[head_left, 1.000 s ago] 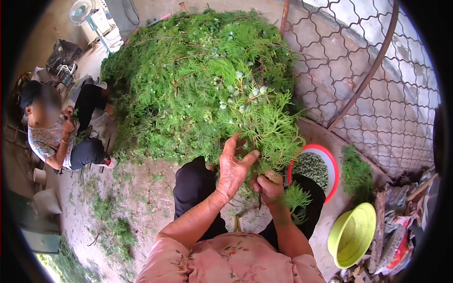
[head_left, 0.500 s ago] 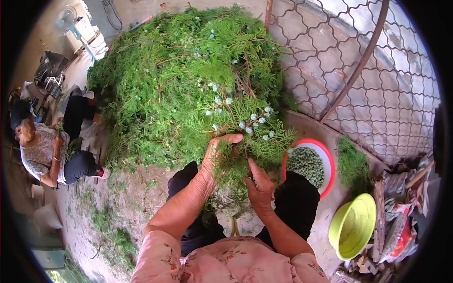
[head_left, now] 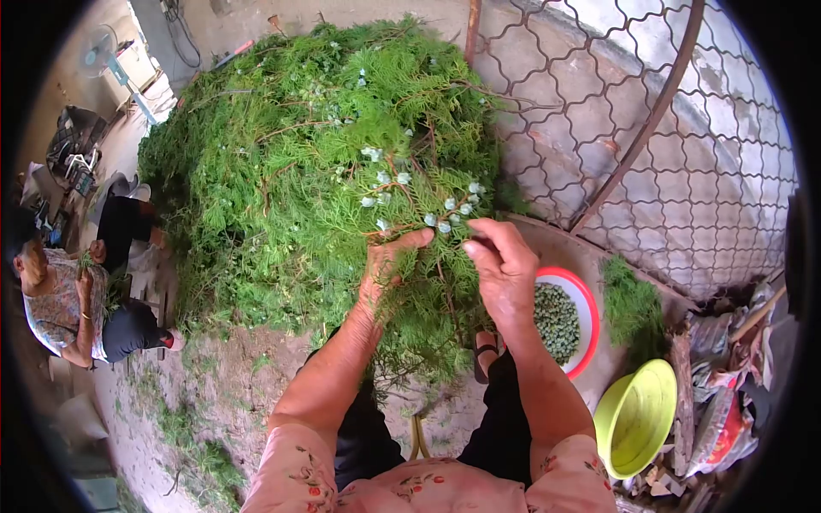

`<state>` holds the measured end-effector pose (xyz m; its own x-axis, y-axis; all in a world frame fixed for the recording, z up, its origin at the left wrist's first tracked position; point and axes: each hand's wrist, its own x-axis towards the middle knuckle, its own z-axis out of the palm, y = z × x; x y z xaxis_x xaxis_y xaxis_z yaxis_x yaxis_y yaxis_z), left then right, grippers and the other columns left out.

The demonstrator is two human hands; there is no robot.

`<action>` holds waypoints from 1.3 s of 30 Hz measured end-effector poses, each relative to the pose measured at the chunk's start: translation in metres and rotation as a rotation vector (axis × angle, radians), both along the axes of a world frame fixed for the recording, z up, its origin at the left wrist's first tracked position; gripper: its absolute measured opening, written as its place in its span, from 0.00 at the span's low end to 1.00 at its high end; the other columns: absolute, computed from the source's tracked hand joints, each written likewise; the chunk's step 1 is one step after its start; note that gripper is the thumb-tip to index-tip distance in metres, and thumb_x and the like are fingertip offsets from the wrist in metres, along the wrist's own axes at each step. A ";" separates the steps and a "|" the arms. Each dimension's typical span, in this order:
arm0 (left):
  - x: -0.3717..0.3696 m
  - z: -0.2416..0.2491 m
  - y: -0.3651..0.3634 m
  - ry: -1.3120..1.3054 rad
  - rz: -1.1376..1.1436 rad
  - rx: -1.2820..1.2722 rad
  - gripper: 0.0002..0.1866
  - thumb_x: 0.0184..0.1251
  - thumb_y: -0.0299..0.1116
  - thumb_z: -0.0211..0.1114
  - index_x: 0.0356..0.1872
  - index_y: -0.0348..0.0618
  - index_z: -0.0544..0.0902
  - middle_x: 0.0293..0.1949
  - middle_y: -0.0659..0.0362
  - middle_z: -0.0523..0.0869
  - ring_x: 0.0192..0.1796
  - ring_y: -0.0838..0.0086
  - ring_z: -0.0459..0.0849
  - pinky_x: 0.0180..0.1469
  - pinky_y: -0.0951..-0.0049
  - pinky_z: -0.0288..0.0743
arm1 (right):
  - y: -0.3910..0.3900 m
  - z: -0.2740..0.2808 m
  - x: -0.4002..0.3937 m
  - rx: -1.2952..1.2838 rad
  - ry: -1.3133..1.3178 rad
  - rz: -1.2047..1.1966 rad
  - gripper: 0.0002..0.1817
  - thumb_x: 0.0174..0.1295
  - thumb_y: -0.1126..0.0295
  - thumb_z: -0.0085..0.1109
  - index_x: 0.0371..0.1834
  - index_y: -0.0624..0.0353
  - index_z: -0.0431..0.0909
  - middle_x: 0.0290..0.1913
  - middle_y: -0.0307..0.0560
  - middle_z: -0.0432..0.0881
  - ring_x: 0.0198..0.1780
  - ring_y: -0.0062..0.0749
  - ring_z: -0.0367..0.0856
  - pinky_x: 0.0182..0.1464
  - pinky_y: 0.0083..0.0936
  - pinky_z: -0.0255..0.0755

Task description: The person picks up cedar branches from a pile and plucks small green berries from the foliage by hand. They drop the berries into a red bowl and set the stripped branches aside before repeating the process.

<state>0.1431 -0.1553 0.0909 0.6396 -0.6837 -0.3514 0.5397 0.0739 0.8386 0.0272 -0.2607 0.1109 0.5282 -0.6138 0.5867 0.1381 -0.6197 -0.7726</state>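
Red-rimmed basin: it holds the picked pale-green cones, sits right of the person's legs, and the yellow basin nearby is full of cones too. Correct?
Not quite: the yellow basin holds no cones; the head view shows its bare inside. The rest stands: the red-rimmed basin holds the pale-green cones and sits right of the person's legs.

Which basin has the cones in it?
The red-rimmed basin, nearest the right hand: small green cones lie in it. The yellow-green basin shows none.

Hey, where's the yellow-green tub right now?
In the head view, the yellow-green tub is at lower right, below the red-rimmed basin.
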 end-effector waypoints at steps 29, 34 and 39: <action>-0.002 -0.037 -0.021 -0.167 0.100 -0.002 0.12 0.55 0.33 0.68 0.38 0.38 0.81 0.35 0.62 0.83 0.37 0.80 0.78 0.41 0.76 0.73 | -0.010 -0.031 0.039 0.065 0.102 0.111 0.12 0.49 0.81 0.62 0.39 0.62 0.77 0.31 0.47 0.75 0.30 0.30 0.75 0.32 0.22 0.69; 0.005 -0.042 -0.019 -0.152 0.055 0.142 0.12 0.53 0.29 0.69 0.39 0.38 0.81 0.36 0.61 0.84 0.37 0.78 0.79 0.42 0.76 0.73 | -0.012 -0.029 0.038 0.390 0.185 0.177 0.07 0.55 0.80 0.58 0.38 0.64 0.76 0.29 0.42 0.75 0.26 0.25 0.73 0.30 0.21 0.69; 0.003 -0.030 -0.020 -0.013 0.102 -0.038 0.11 0.52 0.27 0.67 0.38 0.37 0.81 0.34 0.59 0.84 0.35 0.76 0.80 0.41 0.76 0.74 | -0.030 -0.033 0.036 0.967 -0.122 0.533 0.07 0.62 0.76 0.52 0.42 0.65 0.74 0.35 0.45 0.77 0.28 0.22 0.74 0.31 0.18 0.69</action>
<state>0.1462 -0.1750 0.0605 0.7105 -0.6276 -0.3183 0.5174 0.1593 0.8408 0.0636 -0.2903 0.0780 0.8324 -0.5519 0.0495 0.3152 0.3982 -0.8614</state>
